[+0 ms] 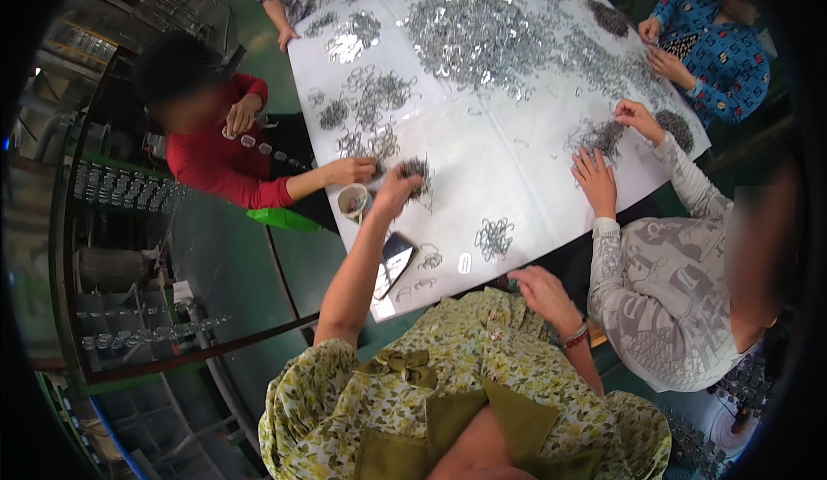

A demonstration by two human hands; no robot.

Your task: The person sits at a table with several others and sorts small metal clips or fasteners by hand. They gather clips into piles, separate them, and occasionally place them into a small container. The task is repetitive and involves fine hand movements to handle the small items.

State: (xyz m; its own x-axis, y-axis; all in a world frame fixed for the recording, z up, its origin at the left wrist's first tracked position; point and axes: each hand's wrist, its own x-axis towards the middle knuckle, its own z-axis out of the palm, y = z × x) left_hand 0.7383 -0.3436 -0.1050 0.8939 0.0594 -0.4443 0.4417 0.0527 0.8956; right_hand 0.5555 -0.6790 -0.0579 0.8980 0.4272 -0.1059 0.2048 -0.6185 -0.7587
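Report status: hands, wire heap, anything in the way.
Left hand at dark metal-wire heap. Right hand by near edge of white tabletop; grips unclear. Round white cup beside left forearm, possibly crowding it.

On the table (457,140), cup (343,208) left of wire pile (420,170); large heap (474,36) behind.

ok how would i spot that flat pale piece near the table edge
Start at the white table, on its edge nearest the wearer. Between a small wire pile on the right and loose wires on the left lies the flat piece. It is pale, broad and oblong, unlike its thin, bent neighbours.
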